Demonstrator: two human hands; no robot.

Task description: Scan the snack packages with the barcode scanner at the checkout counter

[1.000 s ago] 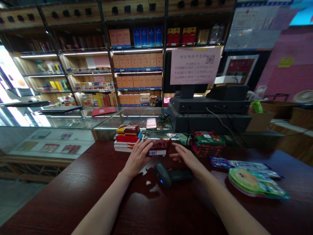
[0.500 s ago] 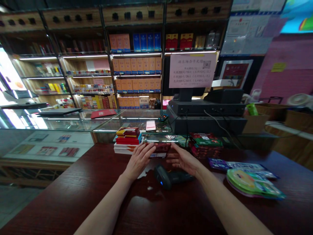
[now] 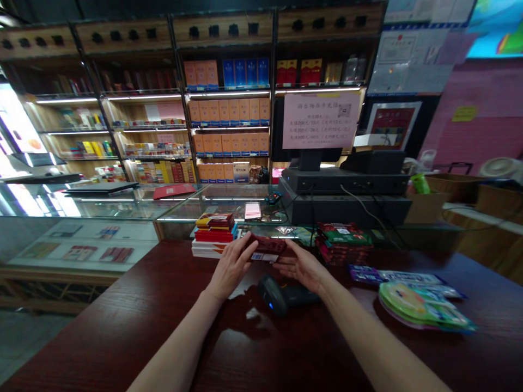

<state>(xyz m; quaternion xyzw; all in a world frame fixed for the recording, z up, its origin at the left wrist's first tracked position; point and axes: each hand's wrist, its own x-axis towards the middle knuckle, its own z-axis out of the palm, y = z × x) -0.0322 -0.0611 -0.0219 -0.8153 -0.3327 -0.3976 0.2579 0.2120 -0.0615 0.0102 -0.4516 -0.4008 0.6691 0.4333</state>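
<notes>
A small dark red box (image 3: 267, 246) with a white label strip along its lower edge is between my two hands, above the dark wooden counter. It tilts, its left end higher than its right. My left hand (image 3: 232, 265) grips the left end, thumb on the near side. My right hand (image 3: 303, 267) closes on the right end, its fingers partly under the box. Just nearer to me lies a black barcode scanner (image 3: 278, 296) with a small blue light. To the left stands a stack of red and white boxes (image 3: 214, 237).
Dark red packets with a green one on top (image 3: 343, 242) are piled right of my hands. Purple packets (image 3: 400, 277) and green round-topped packages (image 3: 420, 305) lie further right. A monitor (image 3: 308, 155) with a paper sign stands behind, beside a glass display case (image 3: 171, 220).
The dark red box has tipped, its left end rising. My right hand has moved slightly left and closed in on the box.
</notes>
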